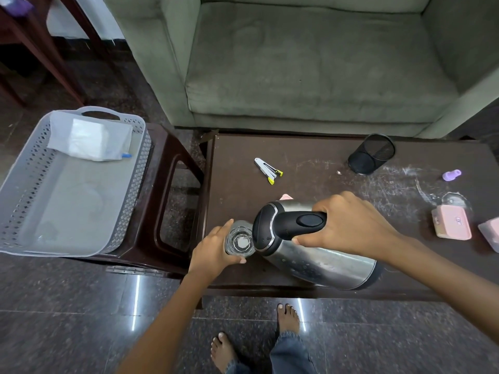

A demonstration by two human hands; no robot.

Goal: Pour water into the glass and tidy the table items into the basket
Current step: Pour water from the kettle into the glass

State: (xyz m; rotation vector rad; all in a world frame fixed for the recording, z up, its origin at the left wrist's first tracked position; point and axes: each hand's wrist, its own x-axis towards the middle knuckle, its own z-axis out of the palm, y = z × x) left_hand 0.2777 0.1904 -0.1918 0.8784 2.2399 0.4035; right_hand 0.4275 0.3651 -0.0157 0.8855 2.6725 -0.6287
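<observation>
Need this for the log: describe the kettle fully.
The kettle has a brushed-steel body, black lid and black handle with an oval button. It is tipped far over toward the left, spout at the rim of the glass, above the brown table. The right hand grips its handle; the left hand holds the glass.

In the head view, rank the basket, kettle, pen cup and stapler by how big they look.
Largest to smallest:
basket
kettle, though it sits nearest the camera
pen cup
stapler

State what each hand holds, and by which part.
The right hand grips the steel kettle by its black handle; the left hand wraps the side of the glass.
</observation>
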